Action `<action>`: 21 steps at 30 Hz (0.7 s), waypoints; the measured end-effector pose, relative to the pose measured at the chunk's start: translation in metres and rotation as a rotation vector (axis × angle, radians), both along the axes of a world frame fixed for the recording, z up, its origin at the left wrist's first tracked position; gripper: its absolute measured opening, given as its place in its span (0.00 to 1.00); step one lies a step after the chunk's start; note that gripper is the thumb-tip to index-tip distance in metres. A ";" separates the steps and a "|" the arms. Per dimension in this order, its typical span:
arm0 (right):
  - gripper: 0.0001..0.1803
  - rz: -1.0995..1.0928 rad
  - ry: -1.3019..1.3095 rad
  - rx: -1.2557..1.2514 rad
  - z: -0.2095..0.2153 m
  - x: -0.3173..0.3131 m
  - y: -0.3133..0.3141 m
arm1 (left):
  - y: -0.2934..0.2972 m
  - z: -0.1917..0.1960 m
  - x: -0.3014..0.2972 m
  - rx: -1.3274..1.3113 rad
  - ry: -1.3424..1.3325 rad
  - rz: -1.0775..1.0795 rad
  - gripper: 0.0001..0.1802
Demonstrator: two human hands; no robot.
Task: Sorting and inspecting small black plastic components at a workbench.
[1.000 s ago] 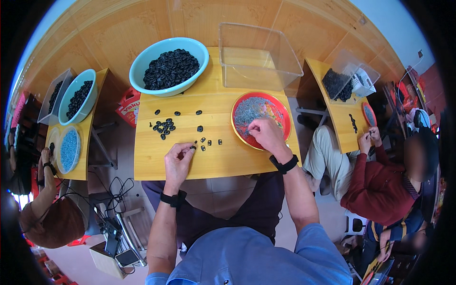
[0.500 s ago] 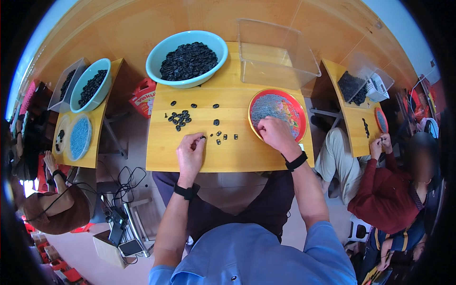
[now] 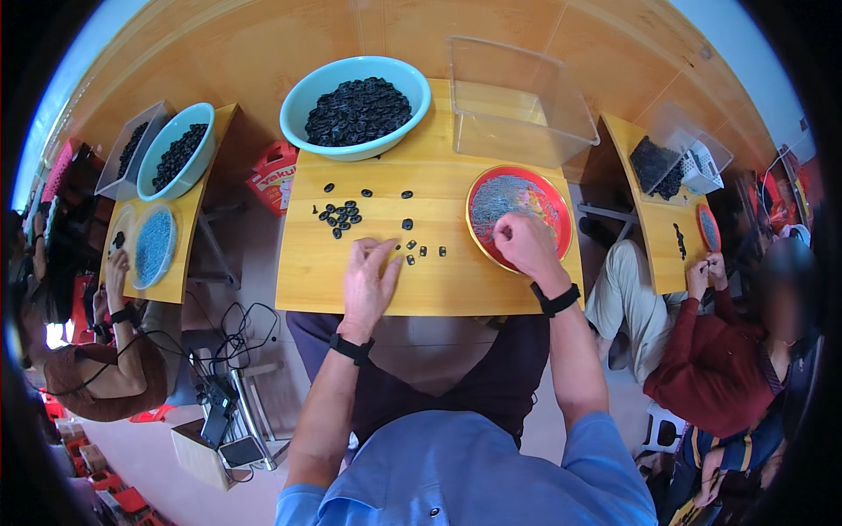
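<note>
My left hand [image 3: 368,285] rests low over the yellow table [image 3: 307,285], its fingers apart. Beside its fingertips lie several small black rectangular pieces [image 3: 423,251]. Just beyond it is a loose cluster of black oval pieces [image 3: 342,214], with a few more ovals set apart in a row behind. My right hand [image 3: 526,245] is over the near part of a round red tray [image 3: 567,230] holding many thin grey metal pins [image 3: 500,197]. Thumb and fingers are pinched together there; whatever is between them is too small to make out.
At the back stands a turquoise basin [image 3: 294,131] heaped with black pieces, next to a clear plastic bin [image 3: 526,131]. Co-workers sit at side tables to the left and right. Cables [image 3: 237,337] hang at the lower left.
My left hand has opened from a pinch on a black oval piece and shifted slightly right. My right hand stays pinched at the tray. The whole view has shifted a little.
</note>
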State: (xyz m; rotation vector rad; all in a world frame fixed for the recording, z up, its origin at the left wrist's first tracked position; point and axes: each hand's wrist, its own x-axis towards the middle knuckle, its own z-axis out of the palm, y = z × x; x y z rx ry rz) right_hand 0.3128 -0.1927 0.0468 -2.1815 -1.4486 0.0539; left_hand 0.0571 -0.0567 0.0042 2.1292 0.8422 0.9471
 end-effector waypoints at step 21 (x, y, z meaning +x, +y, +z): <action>0.07 0.124 0.788 0.149 -0.029 -0.095 0.022 | 0.001 -0.012 -0.006 -0.217 0.035 -0.053 0.06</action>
